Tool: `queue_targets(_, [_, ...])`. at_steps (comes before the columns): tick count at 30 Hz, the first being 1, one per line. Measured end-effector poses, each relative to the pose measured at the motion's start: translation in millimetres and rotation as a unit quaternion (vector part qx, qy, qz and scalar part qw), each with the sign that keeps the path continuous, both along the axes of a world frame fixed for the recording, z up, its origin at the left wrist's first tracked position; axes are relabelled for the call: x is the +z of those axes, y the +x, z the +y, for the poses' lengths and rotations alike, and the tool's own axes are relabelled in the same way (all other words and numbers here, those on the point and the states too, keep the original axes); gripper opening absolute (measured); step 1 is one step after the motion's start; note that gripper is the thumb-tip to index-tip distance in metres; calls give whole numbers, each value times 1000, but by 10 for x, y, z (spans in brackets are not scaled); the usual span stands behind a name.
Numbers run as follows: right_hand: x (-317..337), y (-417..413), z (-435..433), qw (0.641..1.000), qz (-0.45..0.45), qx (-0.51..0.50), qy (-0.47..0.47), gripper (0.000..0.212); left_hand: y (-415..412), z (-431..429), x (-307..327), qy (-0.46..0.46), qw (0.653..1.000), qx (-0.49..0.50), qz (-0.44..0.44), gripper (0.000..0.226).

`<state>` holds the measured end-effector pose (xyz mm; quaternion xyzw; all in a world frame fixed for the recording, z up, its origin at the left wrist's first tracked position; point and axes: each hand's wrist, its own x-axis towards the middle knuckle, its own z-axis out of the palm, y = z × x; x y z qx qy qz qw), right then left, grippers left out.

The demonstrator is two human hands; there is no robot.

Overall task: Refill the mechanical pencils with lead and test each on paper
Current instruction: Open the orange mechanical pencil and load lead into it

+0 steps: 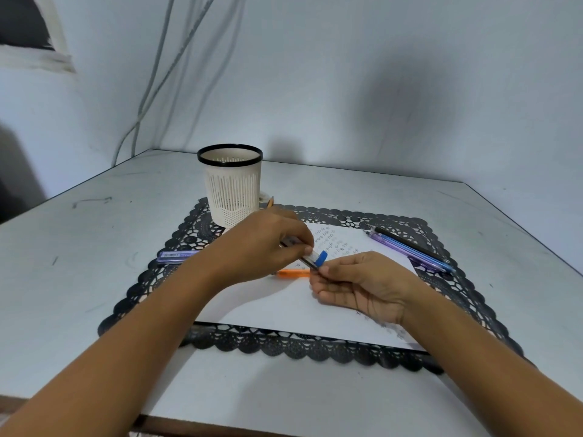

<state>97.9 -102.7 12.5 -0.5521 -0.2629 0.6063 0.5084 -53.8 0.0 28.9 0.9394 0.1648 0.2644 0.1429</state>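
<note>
At centre frame, the left hand [262,244] pinches a clear lead case [310,256] with a blue cap [321,258]; the right hand [356,285] nips that cap between fingertips. Beneath lies an orange pencil [293,273] on paper [284,307] already bearing unreadable test marks. At right, more pencils [410,247] lie; refilling looks partway done.

Single head-worn wide-angle view, looking forward and down from above the near edge of the pale grey table [94,247]. Close over the black lace-edged placemat [315,348] and white sheet of paper [284,307], both forearms entering from the bottom corners. Facing the far light blue wall [347,74], met by the table's back edge. Straight lines bowed toward the borders. No second view, so no shared area.
</note>
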Motion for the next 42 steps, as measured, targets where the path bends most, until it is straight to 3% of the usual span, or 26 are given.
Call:
queue_targets(10, [30,21,1,999,-24,-22,16,7,37,-17,-7,-103,993,57,-30,8])
queue_targets(23, [106,76,-23,977,-170,-73,102,2,125,-50,-79,-200,969,99,-108,5])
queue_targets(28, [150,102,-34,969,-198,-78,121,3,152,-84,-95,-246,954,100,-139,15])
queue_targets(42, [158,118,-42,953,-256,-98,130,17,167,-96,-113,-265,944,107,-165,11])
